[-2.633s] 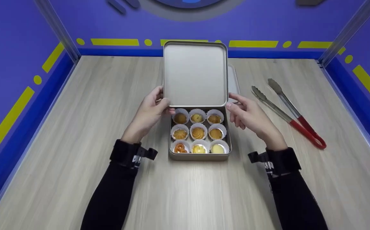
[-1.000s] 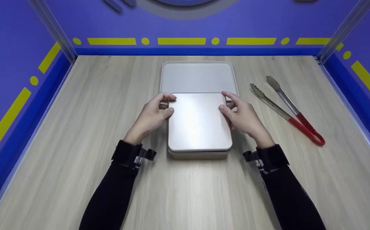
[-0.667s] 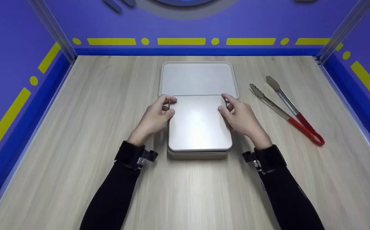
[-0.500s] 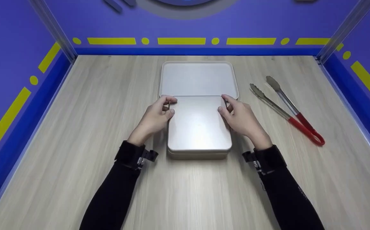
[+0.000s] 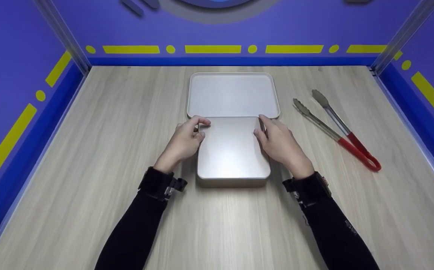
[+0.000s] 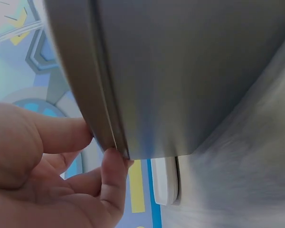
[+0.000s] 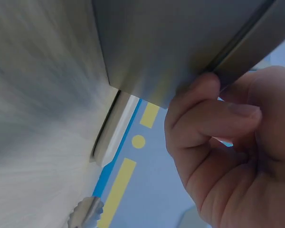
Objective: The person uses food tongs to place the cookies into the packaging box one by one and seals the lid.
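Note:
A silvery metal lid lies over the rectangular tin, covering whatever is inside. At its far left corner my left hand holds the lid, index finger over the top and thumb at the side. The left wrist view shows that thumb against the lid's edge and a fingertip at the rim below. My right hand grips the far right corner, its index finger and thumb at the lid's edge. In the right wrist view, its curled fingers touch the seam between lid and tin.
Behind the tin lies a pale shallow tray. Metal tongs with red handles rest spread on the wooden table to the right. Blue-purple walls enclose the back and sides.
The lid, first held tilted up above cookies in paper cups, has come down over the tin. Within the last half second it has sunk flush, and both hands have moved slightly nearer.

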A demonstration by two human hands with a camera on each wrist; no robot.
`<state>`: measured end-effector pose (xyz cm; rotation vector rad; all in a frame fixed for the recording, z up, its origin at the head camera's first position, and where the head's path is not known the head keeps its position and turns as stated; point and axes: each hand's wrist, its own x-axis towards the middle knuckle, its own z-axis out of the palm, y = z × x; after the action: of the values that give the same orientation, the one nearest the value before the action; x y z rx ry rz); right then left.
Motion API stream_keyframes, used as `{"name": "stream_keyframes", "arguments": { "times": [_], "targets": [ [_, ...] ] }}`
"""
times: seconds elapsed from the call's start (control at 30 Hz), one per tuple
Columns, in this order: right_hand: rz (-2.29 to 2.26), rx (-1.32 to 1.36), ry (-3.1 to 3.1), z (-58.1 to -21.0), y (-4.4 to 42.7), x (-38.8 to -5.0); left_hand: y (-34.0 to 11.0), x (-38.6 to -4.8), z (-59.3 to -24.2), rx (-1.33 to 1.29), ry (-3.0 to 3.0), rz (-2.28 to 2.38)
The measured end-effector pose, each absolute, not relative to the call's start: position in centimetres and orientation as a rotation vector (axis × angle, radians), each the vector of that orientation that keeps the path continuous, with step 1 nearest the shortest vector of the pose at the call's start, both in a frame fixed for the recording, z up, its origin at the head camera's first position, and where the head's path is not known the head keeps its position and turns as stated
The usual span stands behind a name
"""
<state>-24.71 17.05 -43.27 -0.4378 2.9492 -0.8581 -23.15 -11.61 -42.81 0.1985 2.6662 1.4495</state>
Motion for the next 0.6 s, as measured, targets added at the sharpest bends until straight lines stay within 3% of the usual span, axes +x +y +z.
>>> {"name": "stream_keyframes", "arguments": {
  "times": [0.6],
  "targets": [
    [-0.696,-0.495,2.918,-44.3,16.5,-24.1,-12.4,-23.7,-43.5,0.305,2.625,1.163]
  ]
}}
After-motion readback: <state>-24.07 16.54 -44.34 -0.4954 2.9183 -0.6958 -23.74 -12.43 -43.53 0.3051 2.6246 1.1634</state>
